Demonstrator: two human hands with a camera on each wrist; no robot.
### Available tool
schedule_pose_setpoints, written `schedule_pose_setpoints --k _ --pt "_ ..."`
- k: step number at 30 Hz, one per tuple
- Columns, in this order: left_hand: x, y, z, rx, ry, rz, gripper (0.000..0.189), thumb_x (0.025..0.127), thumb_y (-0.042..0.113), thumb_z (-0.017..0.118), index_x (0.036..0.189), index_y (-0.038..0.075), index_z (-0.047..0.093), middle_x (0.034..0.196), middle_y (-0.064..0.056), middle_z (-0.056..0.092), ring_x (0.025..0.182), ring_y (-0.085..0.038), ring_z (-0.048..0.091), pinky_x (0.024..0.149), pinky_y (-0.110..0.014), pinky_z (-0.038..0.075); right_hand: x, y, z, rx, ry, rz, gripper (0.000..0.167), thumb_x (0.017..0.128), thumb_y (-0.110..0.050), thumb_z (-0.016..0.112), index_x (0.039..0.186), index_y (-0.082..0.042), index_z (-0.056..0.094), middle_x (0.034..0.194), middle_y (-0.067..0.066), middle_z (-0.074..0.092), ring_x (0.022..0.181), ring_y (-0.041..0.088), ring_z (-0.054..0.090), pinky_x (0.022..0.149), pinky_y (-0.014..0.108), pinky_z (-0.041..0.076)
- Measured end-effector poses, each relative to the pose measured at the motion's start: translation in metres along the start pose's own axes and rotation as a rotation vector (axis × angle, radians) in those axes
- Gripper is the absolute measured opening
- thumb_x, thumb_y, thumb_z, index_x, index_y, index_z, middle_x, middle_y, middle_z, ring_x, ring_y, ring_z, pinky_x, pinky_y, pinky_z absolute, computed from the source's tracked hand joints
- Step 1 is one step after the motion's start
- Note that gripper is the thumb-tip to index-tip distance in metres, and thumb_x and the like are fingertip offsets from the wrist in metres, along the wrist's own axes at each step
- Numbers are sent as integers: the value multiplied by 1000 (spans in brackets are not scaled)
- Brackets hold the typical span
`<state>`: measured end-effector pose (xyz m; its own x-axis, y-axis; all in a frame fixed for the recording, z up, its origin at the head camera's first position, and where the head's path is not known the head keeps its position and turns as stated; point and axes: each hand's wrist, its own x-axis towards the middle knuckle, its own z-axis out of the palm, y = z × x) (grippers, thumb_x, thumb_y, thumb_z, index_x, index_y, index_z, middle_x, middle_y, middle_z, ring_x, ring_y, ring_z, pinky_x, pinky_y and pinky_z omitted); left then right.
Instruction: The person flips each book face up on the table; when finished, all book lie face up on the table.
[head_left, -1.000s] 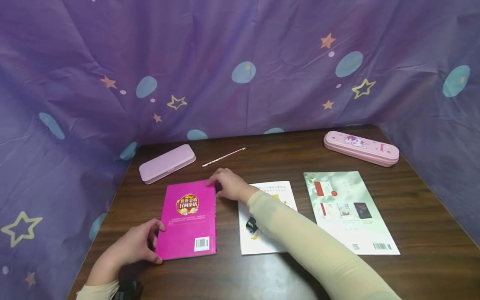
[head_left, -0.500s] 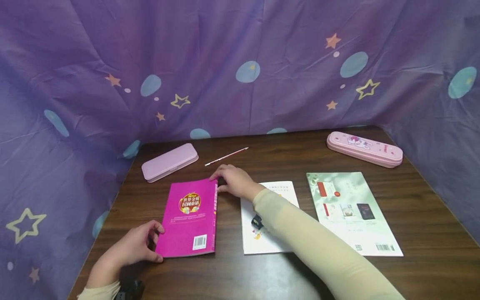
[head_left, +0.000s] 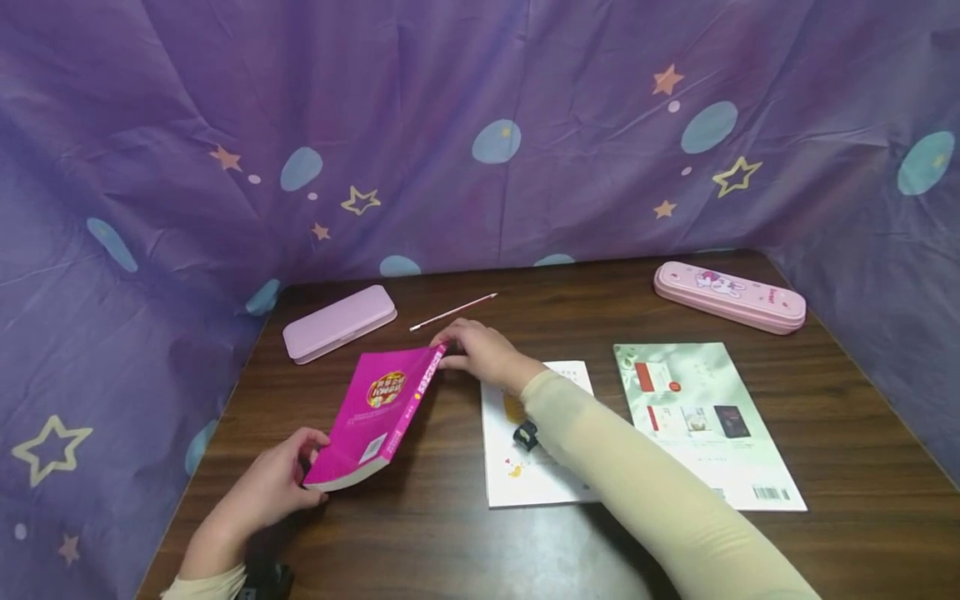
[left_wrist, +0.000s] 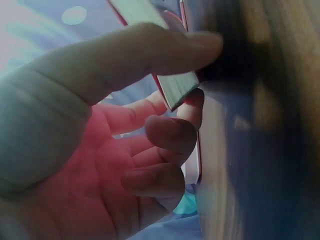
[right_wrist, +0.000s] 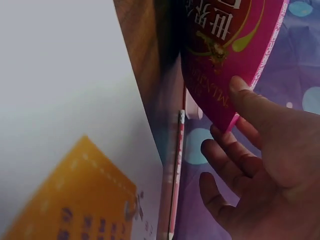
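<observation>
A magenta paperback book (head_left: pixel 367 408) is tilted over the table, its spine side raised on the right and its left side low. My right hand (head_left: pixel 480 354) pinches the far spine corner; in the right wrist view the thumb lies on the cover (right_wrist: pixel 215 60) and the fingers are behind it. At the near left corner my left hand (head_left: pixel 277 475) holds the book. The left wrist view shows its page block (left_wrist: pixel 172 90) between thumb and curled fingers. Below my right forearm lies a white booklet (head_left: pixel 510 467), partly covered by the sleeve.
A green-and-white booklet (head_left: pixel 712 433) lies on the right of the wooden table (head_left: pixel 420 550). Behind the book are a plain pink case (head_left: pixel 341 323) and a pencil (head_left: pixel 453 312). A pink rabbit-print pencil case (head_left: pixel 727 296) lies at the back right, before the purple curtain (head_left: pixel 585 167).
The book's spine side has come up off the table, so the book now tilts and its spine shows. My right hand has risen with it; my left hand stays at the near left corner.
</observation>
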<state>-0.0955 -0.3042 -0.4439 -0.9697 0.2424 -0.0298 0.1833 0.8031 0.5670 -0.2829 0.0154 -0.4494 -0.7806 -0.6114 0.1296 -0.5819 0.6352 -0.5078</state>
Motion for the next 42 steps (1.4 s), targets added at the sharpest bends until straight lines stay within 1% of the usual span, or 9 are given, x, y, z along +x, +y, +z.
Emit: schedule_pose_setpoints --k 4,7,13,17,21,29,34,38,42 --pt "0 3 -5 11 36 -67 55 66 1 87 116 3 64 86 2 65 63 -2 49 57 -23 42 0 3 -3 50 37 -23 34 92 -38 76 120 -19 74 121 2 67 116 20 61 107 40 48" --pt "2 5 -10 22 55 -101 45 71 2 83 113 4 67 78 2 62 60 -3 47 55 -24 39 0 7 -5 116 92 -73 31 90 -33 79 115 -15 75 120 2 70 120 20 62 111 36 46" --pt "3 12 -27 28 128 -129 29 79 5 81 106 9 72 65 4 57 56 -4 47 52 -24 38 0 17 -9 201 197 -124 28 86 -29 84 110 -15 77 113 -2 75 114 15 67 106 31 49" --pt "2 21 -35 18 209 -139 26 80 4 80 104 11 74 64 3 61 52 -3 46 47 -25 37 -1 20 -10 268 230 -116 26 89 -27 82 111 -14 77 112 -1 75 112 15 67 105 33 49" --pt "1 28 -41 7 292 -138 26 82 4 81 105 11 74 57 5 53 47 -3 42 42 -25 35 -3 21 -13 347 229 -103 22 92 -20 78 113 -13 76 113 3 73 111 18 65 104 37 49" --pt "2 35 -51 -120 391 -193 25 86 14 84 108 11 71 53 7 44 43 -4 36 38 -27 31 -7 20 -17 430 244 -51 20 94 -17 76 113 -10 75 110 4 72 99 16 63 93 36 52" --pt "2 36 -52 -189 531 -203 26 85 10 84 107 10 71 51 9 43 43 -1 35 38 -27 31 -5 16 -21 503 274 0 23 92 -20 78 113 -11 75 99 3 68 85 15 57 78 29 48" --pt "3 38 -51 -252 627 -220 27 83 9 86 106 9 72 50 10 43 41 -1 35 37 -27 30 -4 13 -22 547 279 10 22 94 -20 77 113 -11 74 95 3 67 83 17 56 75 27 47" --pt "4 41 -53 -268 649 -227 28 84 13 86 108 7 74 54 14 47 43 -3 36 38 -27 29 -6 11 -21 572 280 29 20 95 -19 75 113 -9 74 96 6 69 83 21 57 75 29 47"
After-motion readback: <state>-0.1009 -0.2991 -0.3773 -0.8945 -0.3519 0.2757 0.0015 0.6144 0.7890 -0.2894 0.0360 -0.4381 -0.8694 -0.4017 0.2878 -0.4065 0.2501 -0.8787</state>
